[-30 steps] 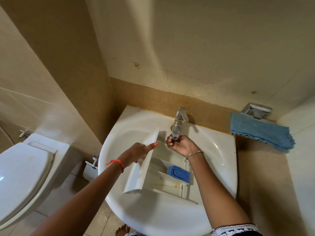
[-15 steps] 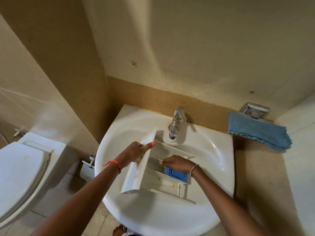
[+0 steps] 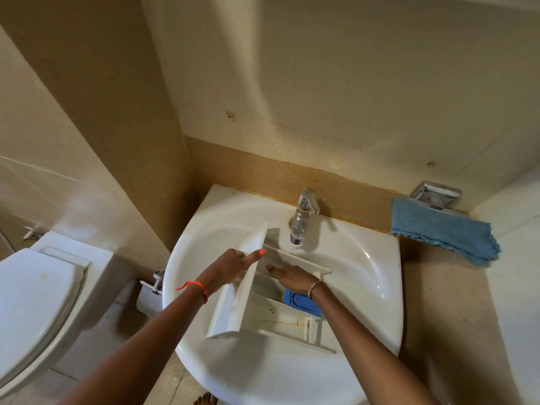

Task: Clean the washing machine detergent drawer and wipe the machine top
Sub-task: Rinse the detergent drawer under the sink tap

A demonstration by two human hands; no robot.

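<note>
both hands are on the detergent drawer [image 3: 271, 305], lying in the sink [image 3: 365, 276]. my left hand [image 3: 230, 268] clamps its front panel; my right hand [image 3: 292, 277] lies flat and open inside. probably light, stiff, slippery; panel grips best. it runs left-right, panel at left.

The right hand [image 3: 292, 277] reaches down into the detergent drawer [image 3: 263, 305], so its fingertips and the compartment floor beneath them are hidden. The left hand [image 3: 230, 267] covers part of the drawer's front panel. The right wrist overlaps the blue insert [image 3: 301, 302]. The toilet [image 3: 35, 302] is cut off by the left edge, and the sink [image 3: 365, 258] rim by the bottom edge.
</note>
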